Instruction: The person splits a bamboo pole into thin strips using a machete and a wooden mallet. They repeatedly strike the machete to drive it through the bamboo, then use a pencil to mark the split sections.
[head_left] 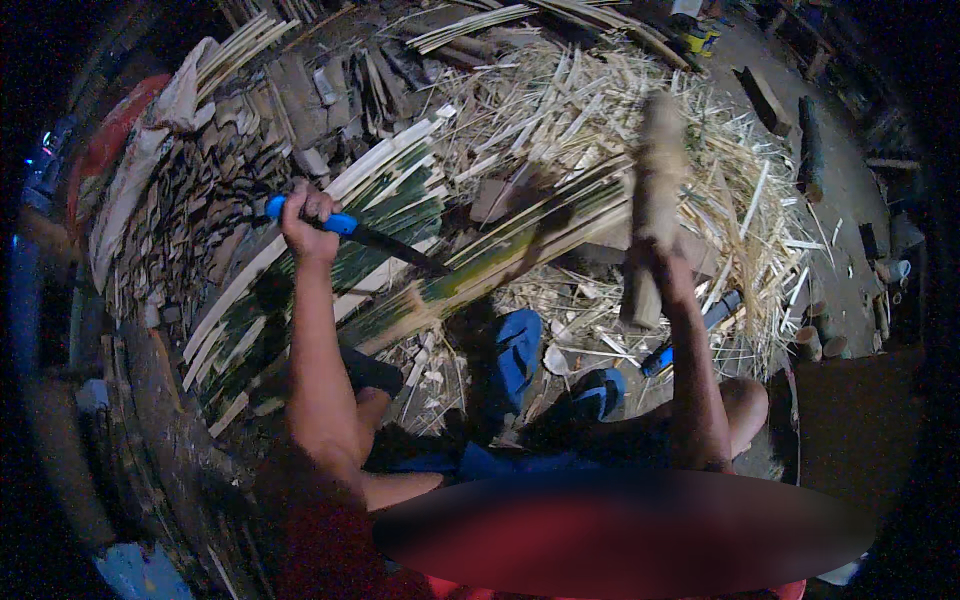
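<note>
Your left hand [310,228] is wrapped tight round the blue handle of the knife [392,246], blade angled down to the bamboo [480,278]; can't tell if the tip's actually touching. Your right hand [664,262] is closed around the club [660,165], which looks blurry. The bamboo's lying slantwise just past the blue sandals [517,350], shavings [570,105] heaped behind it.

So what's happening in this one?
A person's left hand grips a blue-handled blade, its tip at a split length of bamboo; whether it touches is unclear. The right hand holds a thick wooden club, blurred, off to the right of the blade. Pale shavings lie heaped beyond, and cut strips lie nearby.
</note>
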